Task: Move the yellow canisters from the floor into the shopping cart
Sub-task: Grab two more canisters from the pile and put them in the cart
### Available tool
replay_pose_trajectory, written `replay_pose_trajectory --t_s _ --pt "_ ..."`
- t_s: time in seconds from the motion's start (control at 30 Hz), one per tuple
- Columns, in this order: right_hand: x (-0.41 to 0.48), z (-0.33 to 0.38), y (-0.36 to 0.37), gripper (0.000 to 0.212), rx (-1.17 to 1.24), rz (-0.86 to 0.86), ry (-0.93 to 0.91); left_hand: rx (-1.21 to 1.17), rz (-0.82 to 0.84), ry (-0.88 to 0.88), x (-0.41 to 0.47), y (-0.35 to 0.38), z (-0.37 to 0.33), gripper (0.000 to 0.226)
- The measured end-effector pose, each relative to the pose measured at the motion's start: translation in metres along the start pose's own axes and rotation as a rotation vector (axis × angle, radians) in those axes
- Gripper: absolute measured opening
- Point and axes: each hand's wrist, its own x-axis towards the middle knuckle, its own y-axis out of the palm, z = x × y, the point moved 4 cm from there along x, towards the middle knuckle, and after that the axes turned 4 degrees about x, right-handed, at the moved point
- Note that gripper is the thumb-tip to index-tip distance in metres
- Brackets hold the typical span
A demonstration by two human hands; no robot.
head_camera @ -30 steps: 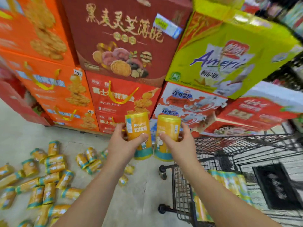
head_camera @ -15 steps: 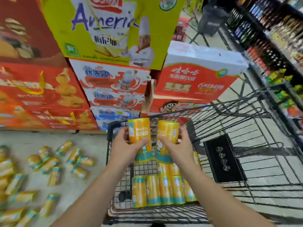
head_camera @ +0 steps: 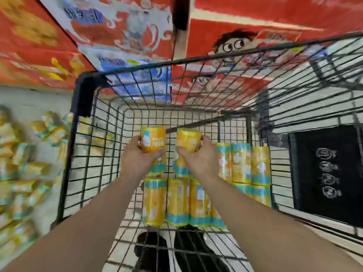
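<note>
Clutching the left canister (head_camera: 153, 141) and right canister (head_camera: 189, 141), left hand (head_camera: 137, 157) and right hand (head_camera: 198, 160) hang inside the cart (head_camera: 83, 95), likely to extend its rows (head_camera: 176, 203).

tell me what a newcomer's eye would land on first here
Centre frame, the left hand grips a yellow cylindrical canister and the right hand a second canister, side by side inside the black wire shopping cart. Beneath them, rows of canisters lie on the cart's floor. Left of the cart, a blurred scatter of canisters covers the store floor, with red cartons stacked beyond.
</note>
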Motion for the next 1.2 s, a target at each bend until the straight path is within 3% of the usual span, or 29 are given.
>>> replay_pose_trajectory --t_s 0.1,0.27,0.37,0.57,0.73,1.0,1.2 --pt "0.009 -0.004 0.022 0.068 -0.219 0.044 -0.003 0.072 0.035 -0.04 0.017 0.018 0.022 0.045" --pt "0.011 -0.002 0.038 0.073 -0.528 0.029 -0.146 0.163 0.091 -0.054 0.024 0.033 0.038 0.061" --pt "0.013 0.002 0.039 0.074 -0.637 0.062 -0.198 0.184 0.137 -0.069 0.021 0.031 0.036 0.049" --pt "0.007 -0.002 0.032 0.082 -0.694 0.181 -0.123 0.191 0.253 -0.077 0.008 0.022 0.023 0.051" --pt "-0.017 0.015 0.008 0.056 -0.638 0.123 -0.175 0.173 0.198 -0.017 -0.016 -0.008 -0.004 0.068" --pt "-0.109 0.183 -0.045 0.038 -0.172 -0.184 -0.635 -0.174 -0.074 0.361 -0.067 -0.175 -0.097 0.052" --pt "-0.219 0.325 0.03 0.036 -0.028 -0.142 -0.962 -0.289 -0.276 0.449 -0.066 -0.36 -0.059 0.048"
